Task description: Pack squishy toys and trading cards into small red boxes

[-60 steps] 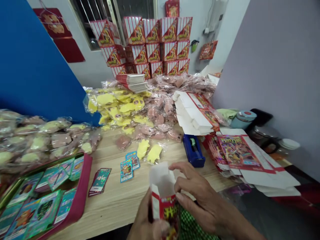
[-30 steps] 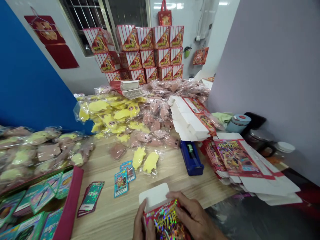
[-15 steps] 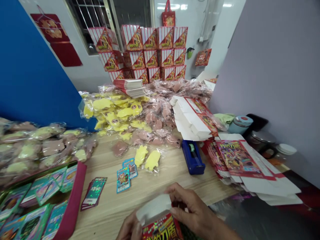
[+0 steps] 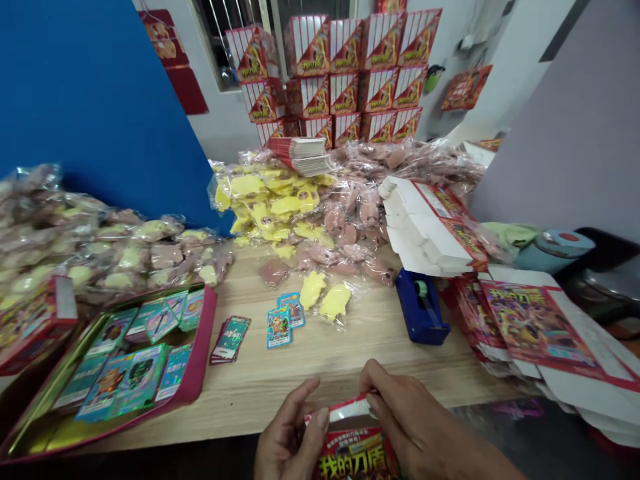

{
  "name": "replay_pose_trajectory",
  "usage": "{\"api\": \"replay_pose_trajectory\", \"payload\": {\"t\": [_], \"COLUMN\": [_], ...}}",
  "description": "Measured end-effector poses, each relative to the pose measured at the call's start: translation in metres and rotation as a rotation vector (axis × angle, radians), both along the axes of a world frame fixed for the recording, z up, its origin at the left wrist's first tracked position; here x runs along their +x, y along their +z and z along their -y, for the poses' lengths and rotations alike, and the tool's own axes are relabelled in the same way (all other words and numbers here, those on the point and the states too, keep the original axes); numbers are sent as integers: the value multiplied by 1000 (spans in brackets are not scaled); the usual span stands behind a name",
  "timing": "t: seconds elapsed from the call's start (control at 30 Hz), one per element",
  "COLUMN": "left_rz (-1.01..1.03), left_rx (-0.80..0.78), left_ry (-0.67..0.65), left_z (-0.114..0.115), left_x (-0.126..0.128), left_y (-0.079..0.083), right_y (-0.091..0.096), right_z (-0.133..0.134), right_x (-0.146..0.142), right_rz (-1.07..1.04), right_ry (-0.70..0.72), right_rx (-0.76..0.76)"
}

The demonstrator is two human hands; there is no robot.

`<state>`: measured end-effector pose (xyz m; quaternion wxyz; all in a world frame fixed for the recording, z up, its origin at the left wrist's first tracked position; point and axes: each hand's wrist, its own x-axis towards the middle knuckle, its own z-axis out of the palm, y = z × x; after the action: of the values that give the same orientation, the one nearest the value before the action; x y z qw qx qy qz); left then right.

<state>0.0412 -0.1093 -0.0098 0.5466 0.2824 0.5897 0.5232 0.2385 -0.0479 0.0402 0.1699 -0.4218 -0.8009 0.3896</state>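
A red printed cardboard box (image 4: 354,459) with yellow lettering is at the bottom of the view, partly cut off by the frame edge. My left hand (image 4: 291,437) grips its left side, the thumb at the top corner. At the upper right corner, my right hand (image 4: 417,421) has thumb and fingers closed on the box's top edge. Between the hands the box's top flap shows as a narrow white strip with a red edge. Beyond the hands lie two blue-edged cards (image 4: 279,327) and two yellow bagged figures (image 4: 336,301).
On the left is a pink-rimmed tray (image 4: 197,380) of cards, with a small card stack (image 4: 230,340) beside it. A blue tape dispenser (image 4: 421,310) stands right of centre. Flat red cartons (image 4: 540,327) lie at right. Bagged yellow figures (image 4: 270,210) and stacked boxes (image 4: 345,93) fill the back.
The box's white flap stood up wide before and now shows as a thin strip. My left fingers have spread more beside it. The view has swung left and down, bringing in more of the tray.
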Motion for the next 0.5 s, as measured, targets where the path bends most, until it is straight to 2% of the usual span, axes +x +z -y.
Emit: {"api": "replay_pose_trajectory", "payload": {"t": [0.13,0.23,0.33,0.43,0.5], "left_rz": [-167,-229,-308,-396,-436], "left_rx": [108,162,256,313,345], "left_ry": [-190,-296,-371,-396,-355], "left_z": [1,6,13,18,15], "left_x": [-15,-29,-36,-38,-41], "left_y": [-3,-14,-28,-32,-24], "right_y": [-9,-19,-29,-31,-26], "right_z": [7,14,23,32,31], "right_x": [-1,0,-1,-3,0], "right_rz": [50,5,-42,-105,-189], "right_ry": [32,49,58,82,102], "right_rx": [5,-70,-76,-33,-2]}}
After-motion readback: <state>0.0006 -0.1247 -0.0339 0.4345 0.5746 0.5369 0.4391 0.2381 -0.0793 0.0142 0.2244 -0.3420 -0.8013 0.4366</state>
